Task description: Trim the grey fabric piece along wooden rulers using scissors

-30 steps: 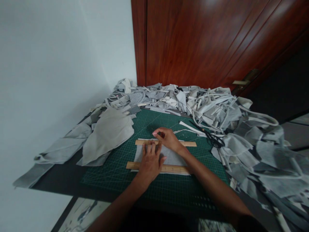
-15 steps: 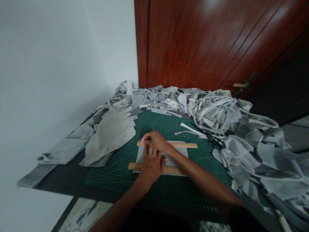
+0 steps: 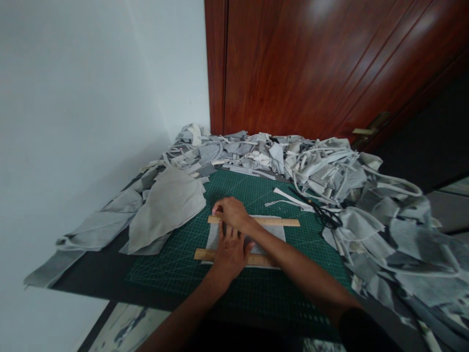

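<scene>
My left hand [image 3: 231,250] lies flat with fingers stretched over a grey cloth piece [image 3: 273,235], pressing across the lower wooden ruler [image 3: 205,253] and reaching the upper wooden ruler [image 3: 280,222]. Crossing above it, my right hand [image 3: 231,213] is closed in a pinch at the upper ruler's left end. Between its fingertips is a small pinkish-white piece [image 3: 214,212], mostly hidden by the fingers. Both rulers lie roughly parallel across the cloth, which rests on a green gridded cutting mat [image 3: 240,188].
Black-handled scissors [image 3: 328,217] lie to the right beside narrow white strips [image 3: 287,196]. A large grey cloth piece [image 3: 166,208] is spread at the left. Heaped fabric scraps [image 3: 330,166] line the back and right side. Behind stand a white wall and a reddish wooden door [image 3: 286,68].
My right hand has shifted slightly left and up along the upper ruler's end, and its fingers now cover more of the pinkish-white piece. My left hand stays in place.
</scene>
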Demonstrator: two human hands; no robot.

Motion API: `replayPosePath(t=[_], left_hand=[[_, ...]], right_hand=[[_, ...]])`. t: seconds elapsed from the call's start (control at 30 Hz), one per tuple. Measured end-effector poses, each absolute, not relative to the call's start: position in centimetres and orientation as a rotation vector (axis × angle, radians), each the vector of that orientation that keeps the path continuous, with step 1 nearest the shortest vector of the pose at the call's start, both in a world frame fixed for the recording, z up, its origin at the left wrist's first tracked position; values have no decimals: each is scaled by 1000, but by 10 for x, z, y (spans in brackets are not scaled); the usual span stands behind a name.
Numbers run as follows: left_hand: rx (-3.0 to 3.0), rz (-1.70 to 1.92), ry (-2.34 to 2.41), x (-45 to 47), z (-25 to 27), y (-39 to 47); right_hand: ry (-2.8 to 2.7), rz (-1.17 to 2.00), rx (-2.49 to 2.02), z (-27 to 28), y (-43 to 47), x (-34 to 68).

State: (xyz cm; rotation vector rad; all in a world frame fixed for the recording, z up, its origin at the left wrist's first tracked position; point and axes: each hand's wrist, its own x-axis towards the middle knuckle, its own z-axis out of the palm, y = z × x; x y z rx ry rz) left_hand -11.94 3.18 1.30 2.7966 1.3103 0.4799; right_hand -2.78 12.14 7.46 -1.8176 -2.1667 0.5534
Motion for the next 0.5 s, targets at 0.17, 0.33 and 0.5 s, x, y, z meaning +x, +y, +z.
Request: replayPosePath(t=[0.17,0.33,0.5], left_hand=[[2805,451,1319,-119,11,32],[2807,478,1292,-120,6,33],[2809,591,1267,-121,2,34]], right_hand=[[-2299,484,-1815,82,121,-35],[-2330,457,-1848,85,122,-42],[-2349,466,-1860,91,120,-43]])
